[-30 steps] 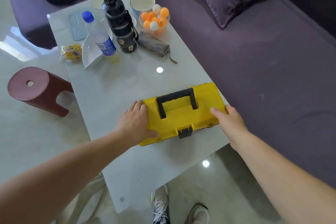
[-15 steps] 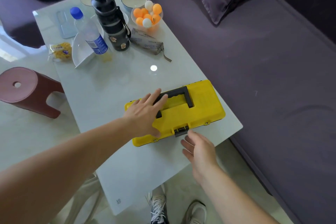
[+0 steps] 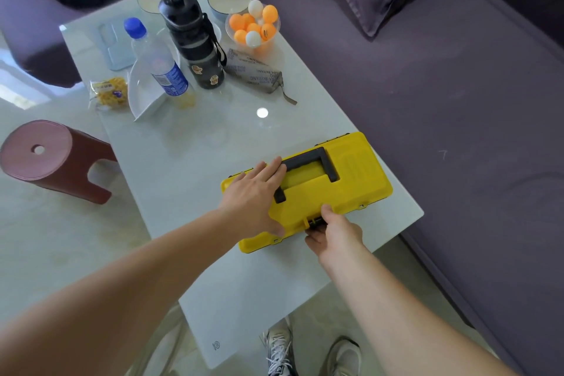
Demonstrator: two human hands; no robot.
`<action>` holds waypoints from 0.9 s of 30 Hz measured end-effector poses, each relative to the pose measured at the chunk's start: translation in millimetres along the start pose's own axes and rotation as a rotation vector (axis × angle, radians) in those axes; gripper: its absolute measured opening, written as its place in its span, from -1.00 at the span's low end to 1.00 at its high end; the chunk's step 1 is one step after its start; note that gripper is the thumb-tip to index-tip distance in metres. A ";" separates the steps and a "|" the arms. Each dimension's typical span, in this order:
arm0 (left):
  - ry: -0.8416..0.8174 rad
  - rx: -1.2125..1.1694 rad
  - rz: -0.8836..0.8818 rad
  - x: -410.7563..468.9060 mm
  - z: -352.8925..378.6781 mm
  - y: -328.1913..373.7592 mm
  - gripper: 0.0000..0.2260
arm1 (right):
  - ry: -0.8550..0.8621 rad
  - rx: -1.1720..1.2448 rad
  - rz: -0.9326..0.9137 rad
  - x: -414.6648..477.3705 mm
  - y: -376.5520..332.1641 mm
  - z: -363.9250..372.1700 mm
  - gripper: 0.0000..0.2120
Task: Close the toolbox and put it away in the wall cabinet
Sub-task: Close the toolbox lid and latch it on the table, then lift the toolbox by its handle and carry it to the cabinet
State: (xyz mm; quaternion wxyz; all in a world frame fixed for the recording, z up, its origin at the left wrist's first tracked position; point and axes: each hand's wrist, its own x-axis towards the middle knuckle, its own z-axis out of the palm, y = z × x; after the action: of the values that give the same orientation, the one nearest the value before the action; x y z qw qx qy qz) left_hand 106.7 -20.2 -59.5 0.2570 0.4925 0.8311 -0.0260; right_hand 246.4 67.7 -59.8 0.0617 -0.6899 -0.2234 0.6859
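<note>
A yellow toolbox (image 3: 351,180) with a black handle (image 3: 308,162) lies lid-down-shut on the white glass table (image 3: 189,156), near its right edge. My left hand (image 3: 256,195) rests flat on the left part of the lid, fingers spread over the handle's left end. My right hand (image 3: 332,230) is at the box's front side, thumb on top and fingers under the black latch (image 3: 314,221), pinching it. No wall cabinet is in view.
At the table's far end stand a black flask (image 3: 192,40), a water bottle (image 3: 158,64), bowls, a bowl of ping-pong balls (image 3: 253,26), a grey pouch (image 3: 256,75) and a snack pack. A red stool (image 3: 52,159) stands left. A purple sofa (image 3: 457,101) runs along the right.
My left hand slid from the box's left end onto the lid. My right hand left the right end, dropped in front, then came up to grip the front latch.
</note>
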 end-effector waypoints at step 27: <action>-0.254 -0.340 -0.181 29.2 -64.2 80.5 -0.82 | -0.151 -1.503 -0.854 -5.2 -3.3 -48.6 -0.32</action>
State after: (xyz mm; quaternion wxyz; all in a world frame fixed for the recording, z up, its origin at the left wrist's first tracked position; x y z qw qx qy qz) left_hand 136.8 63.6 -0.2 0.4354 0.3586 0.8252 0.0299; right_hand 293.2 79.4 -51.2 -0.1731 -0.3573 -0.8607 0.3186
